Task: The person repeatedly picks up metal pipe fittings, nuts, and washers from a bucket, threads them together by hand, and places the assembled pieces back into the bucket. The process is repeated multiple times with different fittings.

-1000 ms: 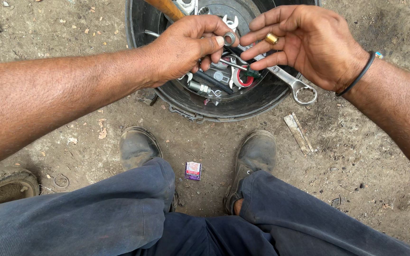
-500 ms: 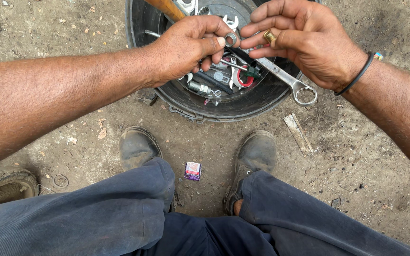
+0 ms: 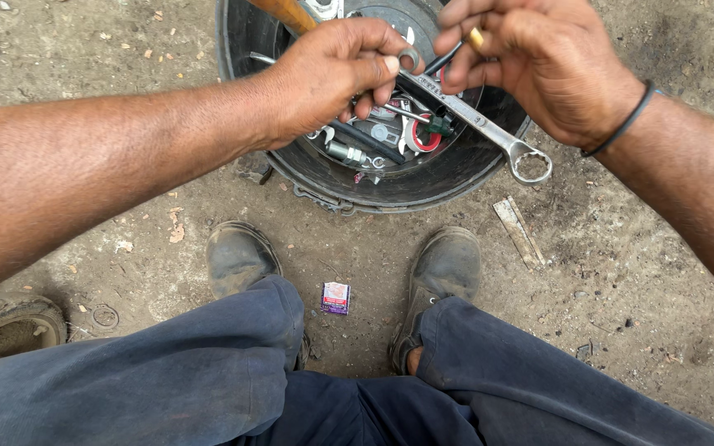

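left hand [image 3: 336, 78]: fingers pinch a small round metal ring [image 3: 411, 58] | right hand [image 3: 539, 62]: fingers curl around a small yellow piece [image 3: 476, 37] and a long silver metal wrench [image 3: 477, 124] | all above the round black tub of tools [image 3: 456, 177]

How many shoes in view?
2. One dusty shoe on the dirt left of the small pink packet, the other shoe right of it, both below the black bucket.
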Demonstrator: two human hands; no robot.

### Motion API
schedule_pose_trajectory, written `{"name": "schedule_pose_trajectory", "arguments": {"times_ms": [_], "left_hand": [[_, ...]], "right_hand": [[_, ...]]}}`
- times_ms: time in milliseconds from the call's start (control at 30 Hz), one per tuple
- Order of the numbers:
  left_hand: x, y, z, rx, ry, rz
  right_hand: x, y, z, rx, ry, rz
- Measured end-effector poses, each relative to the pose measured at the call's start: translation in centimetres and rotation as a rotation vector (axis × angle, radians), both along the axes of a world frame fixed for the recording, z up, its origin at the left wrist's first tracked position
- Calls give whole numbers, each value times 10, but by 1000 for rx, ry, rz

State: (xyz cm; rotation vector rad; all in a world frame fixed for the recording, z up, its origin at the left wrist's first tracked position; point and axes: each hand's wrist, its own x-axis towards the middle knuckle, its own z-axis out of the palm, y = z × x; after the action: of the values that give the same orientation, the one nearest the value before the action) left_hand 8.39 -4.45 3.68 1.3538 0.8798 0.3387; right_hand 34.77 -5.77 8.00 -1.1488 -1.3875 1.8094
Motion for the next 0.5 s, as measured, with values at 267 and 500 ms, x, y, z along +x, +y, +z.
{"name": "schedule_pose_trajectory", "arguments": {"times_ms": [267,500], "left_hand": [[7,13,4,-10,-109,58],[4,16,6,14,-52,-2]], "right_hand": [[-5,9,-7,542,-528,54],[-2,11,-8,605,-503,163]]}}
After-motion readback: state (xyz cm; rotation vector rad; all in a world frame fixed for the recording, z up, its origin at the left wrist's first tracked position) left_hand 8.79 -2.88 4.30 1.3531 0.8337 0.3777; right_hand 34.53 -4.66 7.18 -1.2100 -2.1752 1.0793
